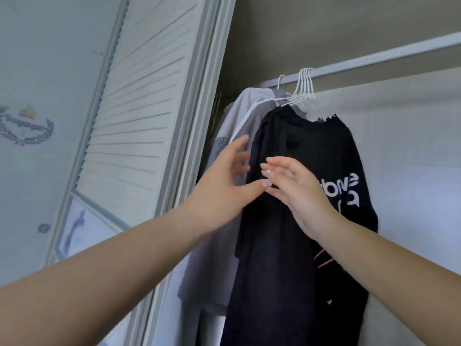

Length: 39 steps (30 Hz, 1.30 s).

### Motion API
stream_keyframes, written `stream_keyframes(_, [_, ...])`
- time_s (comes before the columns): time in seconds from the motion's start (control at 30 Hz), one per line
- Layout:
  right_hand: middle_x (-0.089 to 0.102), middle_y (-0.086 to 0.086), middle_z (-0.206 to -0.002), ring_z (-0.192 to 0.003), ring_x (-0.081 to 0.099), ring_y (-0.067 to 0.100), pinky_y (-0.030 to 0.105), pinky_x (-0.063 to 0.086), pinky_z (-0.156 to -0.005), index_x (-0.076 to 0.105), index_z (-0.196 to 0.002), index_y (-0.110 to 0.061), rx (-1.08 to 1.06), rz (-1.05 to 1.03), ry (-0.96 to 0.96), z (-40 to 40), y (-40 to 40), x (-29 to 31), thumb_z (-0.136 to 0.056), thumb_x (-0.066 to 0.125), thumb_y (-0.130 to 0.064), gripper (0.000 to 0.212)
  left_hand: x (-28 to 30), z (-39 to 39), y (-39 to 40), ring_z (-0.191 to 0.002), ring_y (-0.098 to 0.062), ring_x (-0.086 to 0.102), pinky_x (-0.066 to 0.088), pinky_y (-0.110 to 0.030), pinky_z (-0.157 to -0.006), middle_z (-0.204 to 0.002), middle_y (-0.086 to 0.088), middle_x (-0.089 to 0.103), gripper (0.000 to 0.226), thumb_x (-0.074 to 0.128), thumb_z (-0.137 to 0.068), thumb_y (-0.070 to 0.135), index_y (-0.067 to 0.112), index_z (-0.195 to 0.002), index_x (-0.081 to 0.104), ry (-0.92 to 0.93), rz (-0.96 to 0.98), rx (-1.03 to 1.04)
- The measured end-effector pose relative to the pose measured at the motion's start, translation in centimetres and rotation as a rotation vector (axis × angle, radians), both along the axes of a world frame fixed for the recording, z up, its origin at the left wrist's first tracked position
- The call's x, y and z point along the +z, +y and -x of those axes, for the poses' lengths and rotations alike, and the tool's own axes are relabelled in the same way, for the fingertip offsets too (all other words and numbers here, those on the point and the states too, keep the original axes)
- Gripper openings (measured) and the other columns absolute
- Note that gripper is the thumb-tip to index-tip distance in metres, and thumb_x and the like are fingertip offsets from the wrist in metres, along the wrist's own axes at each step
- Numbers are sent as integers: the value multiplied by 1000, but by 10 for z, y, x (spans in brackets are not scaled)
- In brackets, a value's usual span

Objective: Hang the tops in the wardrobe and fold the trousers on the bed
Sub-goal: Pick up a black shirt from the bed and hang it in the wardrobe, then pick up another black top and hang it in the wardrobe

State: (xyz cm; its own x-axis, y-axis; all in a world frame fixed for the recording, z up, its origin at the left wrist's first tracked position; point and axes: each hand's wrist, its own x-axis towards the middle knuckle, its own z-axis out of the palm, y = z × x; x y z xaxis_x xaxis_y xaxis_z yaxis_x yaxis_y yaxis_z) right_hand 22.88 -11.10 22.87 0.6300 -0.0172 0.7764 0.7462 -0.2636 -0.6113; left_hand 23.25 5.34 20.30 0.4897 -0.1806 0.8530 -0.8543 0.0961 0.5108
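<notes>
A black T-shirt (306, 156) with white lettering hangs on a white hanger (305, 96) from the wardrobe rail (389, 54). Behind it, further left, hang grey tops (245, 113) on more white hangers. My left hand (224, 186) reaches in at the left edge of the black T-shirt, fingers spread, its fingertips between the black and grey tops. My right hand (296, 191) lies against the front of the black T-shirt, fingers apart and pointing left. Neither hand visibly grips fabric. No trousers or bed are in view.
A white louvred wardrobe door (139, 103) stands open on the left, close to my left forearm. A pale back panel (411, 151) fills the wardrobe's right side, and the rail runs bare to the right of the hangers.
</notes>
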Motion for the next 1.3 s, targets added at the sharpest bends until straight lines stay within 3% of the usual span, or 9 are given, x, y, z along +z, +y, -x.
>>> stream_keyframes(0.1, [70, -5, -106, -105, 64, 8, 32, 54, -89, 65, -104, -25, 163, 20, 69, 25, 39, -35, -90, 62, -9, 22, -28, 46, 46, -114, 7, 53, 47, -8, -84, -127, 20, 53, 65, 76, -78, 31, 57, -123, 38, 19, -5, 121])
stream_keyframes(0.27, [71, -6, -99, -100, 66, 10, 29, 56, -85, 66, -99, -24, 444, 7, 159, 75, 111, -95, -89, 58, -3, 24, -94, 130, 122, -108, -1, 61, 52, -26, -91, -120, 12, 61, 65, 73, -62, 45, 44, -123, 48, 216, 49, 300])
stream_keyframes(0.53, [69, -10, -92, -94, 64, 7, 28, 55, -85, 65, -96, -21, 879, 93, 434, 186, 236, -202, -90, 55, 2, 25, -189, 293, 211, -106, -8, 63, 50, -31, -94, -117, 3, 62, 57, 78, -73, 31, 35, -122, 51, 465, 163, 604])
stream_keyframes(0.67, [69, -8, -92, -96, 64, 8, 24, 54, -77, 65, -97, -19, 1043, 127, 584, 255, 281, -255, -89, 56, 0, 22, -238, 383, 250, -103, -7, 65, 50, -24, -88, -113, 3, 67, 54, 76, -71, 23, 28, -121, 56, 587, 291, 733])
stream_keyframes(0.87, [68, -1, -99, -97, 64, 7, 31, 51, -90, 61, -105, -12, 1259, 301, 691, 375, 340, -320, -88, 56, 5, 24, -309, 525, 281, -104, -13, 64, 50, -29, -91, -112, -3, 67, 47, 80, -72, 21, 27, -114, 60, 738, 417, 962])
stream_keyframes(1.03, [70, -8, -97, -98, 63, 7, 27, 49, -90, 63, -102, -19, 1445, 477, 725, 487, 393, -353, -76, 67, -16, 27, -358, 672, 304, -101, -3, 63, 50, -19, -83, -107, 16, 68, 41, 81, -72, 29, 37, -107, 62, 875, 460, 1254])
stream_keyframes(1.13, [69, -10, -98, -100, 63, 8, 31, 49, -91, 66, -100, -26, 1554, 557, 774, 561, 424, -369, -72, 67, -22, 28, -373, 764, 311, -101, -6, 64, 52, -27, -88, -106, 11, 69, 45, 77, -68, 36, 32, -110, 62, 921, 530, 1412])
stream_keyframes(1.23, [68, -10, -104, -106, 62, 10, 30, 49, -93, 67, -98, -40, 1676, 669, 788, 635, 450, -389, -71, 68, -27, 30, -387, 850, 311, -99, -8, 65, 53, -29, -87, -104, 4, 69, 43, 73, -66, 32, 29, -108, 62, 943, 664, 1549])
stream_keyframes(1.3, [68, -8, -107, -108, 62, 11, 30, 49, -94, 67, -100, -38, 1728, 720, 821, 675, 462, -401, -71, 69, -27, 31, -395, 896, 308, -97, -11, 66, 53, -30, -86, -105, -1, 69, 36, 73, -72, 23, 25, -107, 62, 964, 751, 1628])
